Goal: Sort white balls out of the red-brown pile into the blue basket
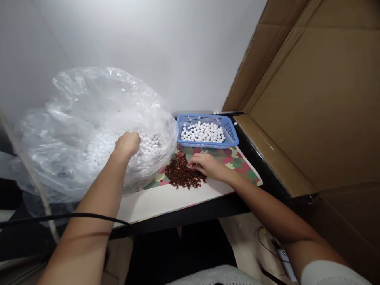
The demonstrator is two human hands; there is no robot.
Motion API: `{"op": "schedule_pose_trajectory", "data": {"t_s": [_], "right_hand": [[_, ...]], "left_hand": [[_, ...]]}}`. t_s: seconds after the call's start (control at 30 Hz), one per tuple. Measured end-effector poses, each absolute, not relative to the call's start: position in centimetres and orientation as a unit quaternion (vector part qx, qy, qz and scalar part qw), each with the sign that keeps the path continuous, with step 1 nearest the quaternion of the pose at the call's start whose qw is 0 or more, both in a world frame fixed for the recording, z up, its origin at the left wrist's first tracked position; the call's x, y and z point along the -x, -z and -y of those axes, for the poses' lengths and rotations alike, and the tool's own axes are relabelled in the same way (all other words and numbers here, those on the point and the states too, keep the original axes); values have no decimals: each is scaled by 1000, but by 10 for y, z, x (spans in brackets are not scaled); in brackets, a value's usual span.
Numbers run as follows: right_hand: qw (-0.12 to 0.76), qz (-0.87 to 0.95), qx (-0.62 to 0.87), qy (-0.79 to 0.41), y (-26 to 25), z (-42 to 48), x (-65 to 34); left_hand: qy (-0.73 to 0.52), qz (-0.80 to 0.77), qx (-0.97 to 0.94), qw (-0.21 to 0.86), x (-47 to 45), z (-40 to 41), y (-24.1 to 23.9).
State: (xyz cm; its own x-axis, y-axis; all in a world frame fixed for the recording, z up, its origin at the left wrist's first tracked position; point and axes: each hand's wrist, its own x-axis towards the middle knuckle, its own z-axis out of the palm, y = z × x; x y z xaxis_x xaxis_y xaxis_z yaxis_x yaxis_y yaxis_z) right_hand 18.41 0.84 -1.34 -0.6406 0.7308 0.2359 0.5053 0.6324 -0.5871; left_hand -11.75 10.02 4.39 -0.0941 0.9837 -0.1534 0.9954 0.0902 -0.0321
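Note:
My left hand (127, 143) reaches into a big clear plastic bag (74, 118) full of small white balls (150, 143). Its fingers are curled down among the balls; what they hold is hidden. My right hand (207, 165) lies on the table with its fingertips pinched at the edge of a pile of small dark red pieces (182, 174). A blue plastic basket (231, 136) behind the pile holds several white balls (203, 132).
The table (166, 198) carries a patterned mat (237, 162) under the pile and basket. A large cardboard box (311, 99) stands open at the right. A white wall is behind. A black cable (74, 215) crosses the front left; another runs along the floor.

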Motion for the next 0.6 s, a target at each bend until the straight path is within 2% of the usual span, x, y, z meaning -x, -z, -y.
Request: {"op": "schedule_pose_trajectory", "data": {"t_s": [0.17, 0.37, 0.5, 0.6], "right_hand": [[195, 882, 341, -262, 19, -11, -174], [171, 877, 382, -236, 10, -17, -167], [203, 846, 411, -272, 7, -21, -168], [250, 792, 422, -364, 10, -22, -173]], "left_hand": [[48, -731, -678, 58, 131, -104, -33], [-100, -755, -648, 25, 147, -103, -42], [-149, -773, -614, 57, 145, -100, -58], [-290, -742, -584, 156, 126, -86, -69]]}}
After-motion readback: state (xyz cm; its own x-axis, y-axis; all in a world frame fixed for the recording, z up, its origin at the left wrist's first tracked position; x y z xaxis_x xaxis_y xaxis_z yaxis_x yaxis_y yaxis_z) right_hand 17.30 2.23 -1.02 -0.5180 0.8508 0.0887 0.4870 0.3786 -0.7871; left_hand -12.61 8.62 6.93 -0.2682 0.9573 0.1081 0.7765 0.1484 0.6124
